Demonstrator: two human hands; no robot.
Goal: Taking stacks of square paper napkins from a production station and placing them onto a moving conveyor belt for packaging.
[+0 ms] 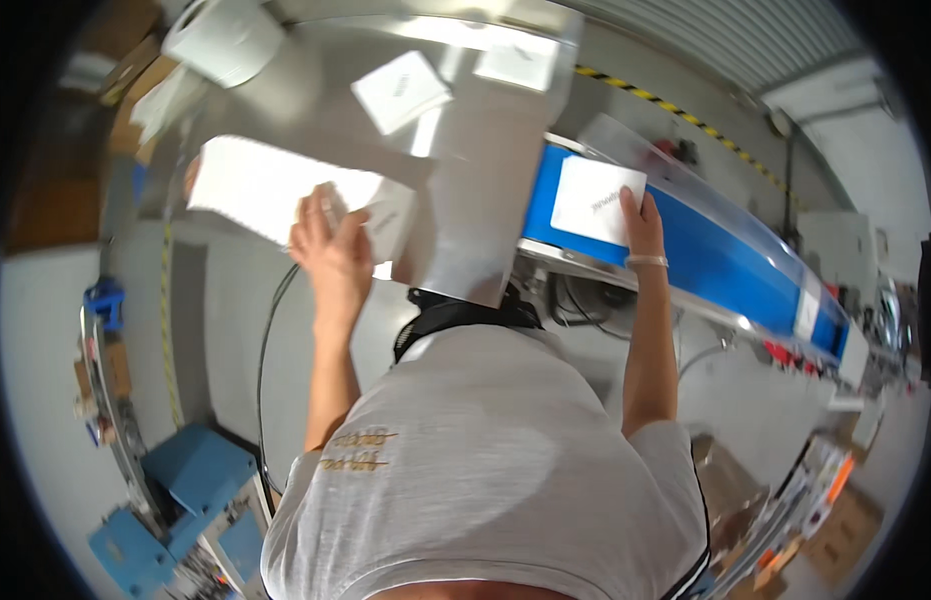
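Observation:
A flat white box [590, 200] with small print on its face lies over the blue conveyor belt [705, 240]. My right hand [642, 222] grips its right edge, with the thumb on top. To the left, a long row of white boxes [270, 185] lies along the metal table's near edge. My left hand [333, 240] is at the right part of this row, fingers bent and thumb facing them; what is pinched between them is blurred. Just right of the thumb, a white box with print [388, 222] forms the row's end.
Two small groups of white boxes, one in the middle [400, 92] and one at the far edge [517, 62], rest on the metal table [475, 190]. A large white roll [223, 42] stands at the far left. A clear guard [730, 190] runs along the belt's far side.

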